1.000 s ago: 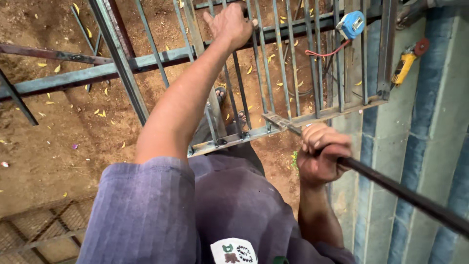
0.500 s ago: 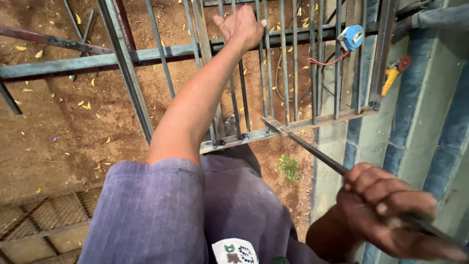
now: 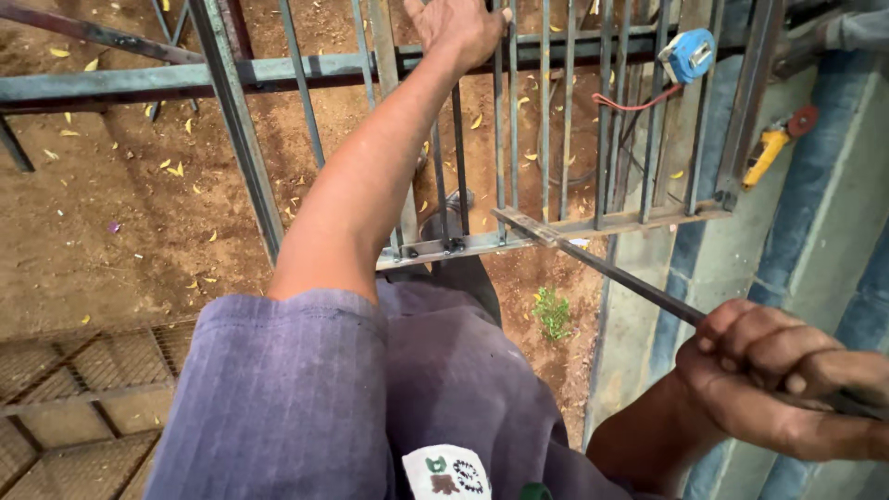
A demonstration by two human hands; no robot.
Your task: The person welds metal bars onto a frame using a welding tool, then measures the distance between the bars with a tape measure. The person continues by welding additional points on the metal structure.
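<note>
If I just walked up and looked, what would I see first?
First, the long bare arm reaching up the middle, its left hand gripping the grey metal gate that lies over the red dirt. Next, at the lower right, the right hand clutching a thin metal rod whose tip rests on the gate's bottom rail. A bright blue tape measure hangs on the bars at the top right.
</note>
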